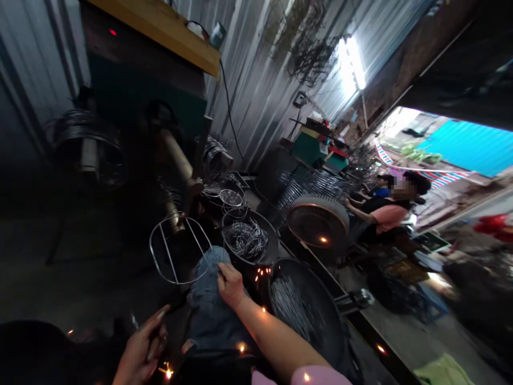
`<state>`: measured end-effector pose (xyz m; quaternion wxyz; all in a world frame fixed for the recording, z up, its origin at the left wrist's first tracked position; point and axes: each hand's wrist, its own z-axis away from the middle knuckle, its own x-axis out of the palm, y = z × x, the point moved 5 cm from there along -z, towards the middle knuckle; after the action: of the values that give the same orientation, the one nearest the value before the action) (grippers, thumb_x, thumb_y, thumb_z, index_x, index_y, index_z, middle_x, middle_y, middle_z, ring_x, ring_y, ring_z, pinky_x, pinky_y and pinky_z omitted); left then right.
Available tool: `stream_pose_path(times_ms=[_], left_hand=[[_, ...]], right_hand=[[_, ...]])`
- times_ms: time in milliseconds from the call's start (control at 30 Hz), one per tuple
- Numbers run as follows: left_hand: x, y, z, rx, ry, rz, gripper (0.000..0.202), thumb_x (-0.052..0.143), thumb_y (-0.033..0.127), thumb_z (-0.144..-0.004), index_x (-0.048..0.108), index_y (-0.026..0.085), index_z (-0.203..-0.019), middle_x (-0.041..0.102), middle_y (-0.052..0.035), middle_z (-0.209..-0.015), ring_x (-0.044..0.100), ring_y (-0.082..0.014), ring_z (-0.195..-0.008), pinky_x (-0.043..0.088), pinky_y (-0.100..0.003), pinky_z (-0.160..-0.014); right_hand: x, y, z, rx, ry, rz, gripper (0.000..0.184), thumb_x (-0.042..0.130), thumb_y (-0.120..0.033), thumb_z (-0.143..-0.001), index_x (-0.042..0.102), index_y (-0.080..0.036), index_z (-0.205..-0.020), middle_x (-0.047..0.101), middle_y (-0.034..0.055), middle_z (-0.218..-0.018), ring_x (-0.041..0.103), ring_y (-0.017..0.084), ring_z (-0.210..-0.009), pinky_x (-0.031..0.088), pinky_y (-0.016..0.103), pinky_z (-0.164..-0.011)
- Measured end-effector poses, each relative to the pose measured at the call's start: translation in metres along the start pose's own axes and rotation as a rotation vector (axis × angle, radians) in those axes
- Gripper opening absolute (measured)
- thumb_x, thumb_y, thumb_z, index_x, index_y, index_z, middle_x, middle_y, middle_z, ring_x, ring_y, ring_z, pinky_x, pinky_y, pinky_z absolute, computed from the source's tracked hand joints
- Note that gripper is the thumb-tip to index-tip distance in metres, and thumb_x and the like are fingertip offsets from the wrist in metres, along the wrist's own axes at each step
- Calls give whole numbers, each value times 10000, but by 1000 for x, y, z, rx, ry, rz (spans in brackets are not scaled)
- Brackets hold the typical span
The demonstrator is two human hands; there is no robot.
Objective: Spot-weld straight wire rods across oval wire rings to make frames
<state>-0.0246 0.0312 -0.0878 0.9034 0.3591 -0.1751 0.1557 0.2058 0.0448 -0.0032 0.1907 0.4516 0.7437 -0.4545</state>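
My right hand (230, 284) is closed in a pinch above my jeans-covered knee (210, 310); what its fingers hold is too small to make out. Just left of it, an oval wire frame (170, 251) with two crossbars reaches up to the lower tip of a machine's rod-like arms (178, 160). Down at the lower left, my left hand (142, 345) has its fingers curled, and a short shiny sliver (134, 321) shows beside it, blurred. Bright sparks (262, 272) fly around both hands.
A basin of bent wire pieces (246, 238) and a dark pan of straight wires (292, 310) stand to the right. Beyond them are a round fan (318, 219), stacked wire racks (296, 187) and seated people (387, 216). A green machine (144, 85) rises ahead.
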Motion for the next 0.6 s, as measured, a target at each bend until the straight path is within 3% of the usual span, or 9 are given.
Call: stream_pose_path(times_ms=[200, 367, 500, 600], left_hand=[[-22, 1, -9, -7, 27, 190, 388, 677, 299, -526, 628, 160, -885, 487, 55, -436, 216, -3, -261, 160, -152, -340], [-28, 5, -14, 29, 93, 208, 442, 695, 296, -478, 623, 154, -890, 478, 54, -434, 214, -6, -280, 134, -147, -339], [-20, 6, -20, 30, 129, 171, 392, 676, 281, -485, 634, 170, -858, 455, 51, -443, 246, -27, -296, 166, -156, -330], [-13, 3, -27, 12, 158, 40, 381, 674, 275, -512, 646, 217, -888, 486, 27, -491, 326, -65, -328, 224, -176, -331]], right_hand=[[9, 3, 12, 39, 5, 2, 377, 413, -147, -733, 610, -138, -1054, 609, 103, -842, 561, 202, -797, 462, 343, -740], [1, 9, 23, 116, 30, -77, 371, 440, -182, -728, 632, -139, -1042, 625, 118, -883, 580, 216, -842, 468, 372, -787], [-21, 29, 13, 247, 88, -165, 363, 443, -184, -735, 626, -149, -1047, 632, 86, -867, 598, 161, -720, 506, 294, -687], [-56, 56, -6, 354, 127, -248, 368, 457, -202, -726, 611, -141, -1055, 629, 63, -823, 560, 111, -517, 496, 237, -502]])
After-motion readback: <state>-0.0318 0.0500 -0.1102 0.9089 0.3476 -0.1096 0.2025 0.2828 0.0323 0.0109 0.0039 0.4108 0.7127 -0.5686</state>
